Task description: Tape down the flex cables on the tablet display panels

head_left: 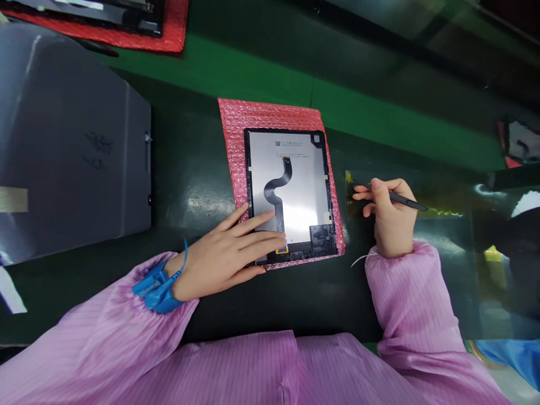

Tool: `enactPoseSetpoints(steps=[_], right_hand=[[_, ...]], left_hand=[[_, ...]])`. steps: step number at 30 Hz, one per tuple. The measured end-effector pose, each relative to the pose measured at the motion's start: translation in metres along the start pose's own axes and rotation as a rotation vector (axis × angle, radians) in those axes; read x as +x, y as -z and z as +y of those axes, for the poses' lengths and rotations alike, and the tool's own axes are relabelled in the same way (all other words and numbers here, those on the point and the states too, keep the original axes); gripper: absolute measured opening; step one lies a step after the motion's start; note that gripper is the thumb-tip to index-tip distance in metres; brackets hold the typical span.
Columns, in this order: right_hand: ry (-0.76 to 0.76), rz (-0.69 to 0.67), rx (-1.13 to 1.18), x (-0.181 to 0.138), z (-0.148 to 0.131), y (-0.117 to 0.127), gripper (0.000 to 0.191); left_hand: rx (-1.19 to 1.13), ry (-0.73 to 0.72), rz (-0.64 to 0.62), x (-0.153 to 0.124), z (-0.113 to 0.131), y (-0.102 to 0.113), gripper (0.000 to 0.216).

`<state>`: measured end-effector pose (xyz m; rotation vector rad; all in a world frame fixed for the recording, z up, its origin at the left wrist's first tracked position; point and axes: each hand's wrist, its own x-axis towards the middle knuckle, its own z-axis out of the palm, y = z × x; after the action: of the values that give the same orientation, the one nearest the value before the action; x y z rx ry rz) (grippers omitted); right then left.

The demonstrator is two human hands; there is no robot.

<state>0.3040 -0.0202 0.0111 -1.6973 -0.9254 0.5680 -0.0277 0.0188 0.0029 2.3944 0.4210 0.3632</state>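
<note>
A tablet display assembly lies with its silver back up in a black frame. A curved black ribbon cable runs down it to a yellow-edged connector. Under the assembly is a pink bubble-wrap sheet. My left hand rests flat with spread fingers over the lower left corner, fingertips on the cable's lower end. To the right, my right hand pinches a slim black tool that looks like tweezers. It is above a clear film sheet with a yellow corner tab.
A large grey box with handwriting stands at the left. Behind it, another dark panel lies on red bubble wrap. More parts sit at the far right. The dark green table looks glossy.
</note>
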Motion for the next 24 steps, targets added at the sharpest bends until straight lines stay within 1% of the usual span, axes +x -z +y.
enactPoseSetpoints(steps=[4, 7, 9, 11, 13, 15, 17, 19, 24], right_hand=[[0.052, 0.003, -0.003, -0.003, 0.0, 0.0, 0.04], [0.059, -0.032, 0.015, -0.012, -0.006, -0.002, 0.038], [0.045, -0.099, 0.069, -0.027, -0.014, -0.005, 0.035], [0.006, -0.206, 0.149, -0.049, -0.022, -0.009, 0.032], [-0.059, -0.316, 0.217, -0.075, -0.028, -0.013, 0.028], [-0.139, -0.384, 0.252, -0.098, -0.03, -0.017, 0.026], [-0.205, -0.399, 0.27, -0.115, -0.03, -0.019, 0.025], [-0.241, -0.387, 0.282, -0.124, -0.029, -0.022, 0.026], [-0.263, -0.369, 0.26, -0.129, -0.031, -0.028, 0.024]], left_hand=[[-0.004, 0.001, -0.01, 0.001, -0.001, -0.001, 0.053], [0.014, -0.011, -0.013, 0.001, -0.001, -0.002, 0.051], [0.008, -0.015, -0.006, 0.0, -0.002, -0.002, 0.05], [-0.009, -0.017, -0.008, 0.0, -0.002, -0.001, 0.05], [-0.021, -0.014, -0.022, -0.001, -0.001, 0.0, 0.05], [-0.03, -0.009, -0.039, -0.001, -0.001, 0.002, 0.048], [-0.038, -0.006, -0.048, -0.001, -0.001, 0.003, 0.045], [-0.04, -0.012, -0.044, -0.001, -0.002, 0.003, 0.043], [-0.003, -0.033, -0.02, -0.001, -0.001, 0.003, 0.041]])
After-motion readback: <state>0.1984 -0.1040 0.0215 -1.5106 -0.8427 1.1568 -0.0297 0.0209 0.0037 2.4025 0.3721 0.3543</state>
